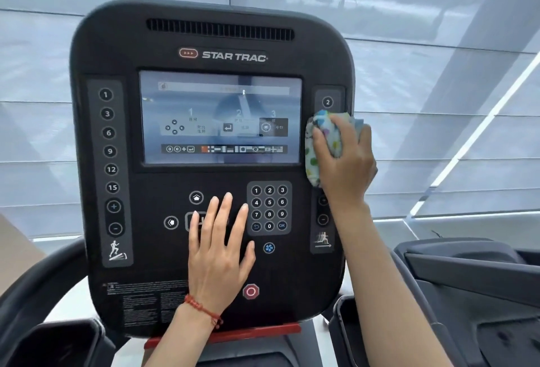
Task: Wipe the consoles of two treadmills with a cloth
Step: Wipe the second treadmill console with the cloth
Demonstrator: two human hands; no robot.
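Gripping a bunched, spotted cloth [314,147], the right hand [344,159] presses it against the console [152,249] just right of the screen [220,118], over the right button strip. Left hand [217,252] lies flat, fingers straight, below the screen beside the number keypad [269,208].

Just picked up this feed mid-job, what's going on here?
A person is wiping a treadmill console. The right hand holds a bunched patterned cloth against the right-side button strip, just right of the screen. The left hand lies flat with straight fingers on the centre buttons beside the number keypad. A second treadmill sits at the right.
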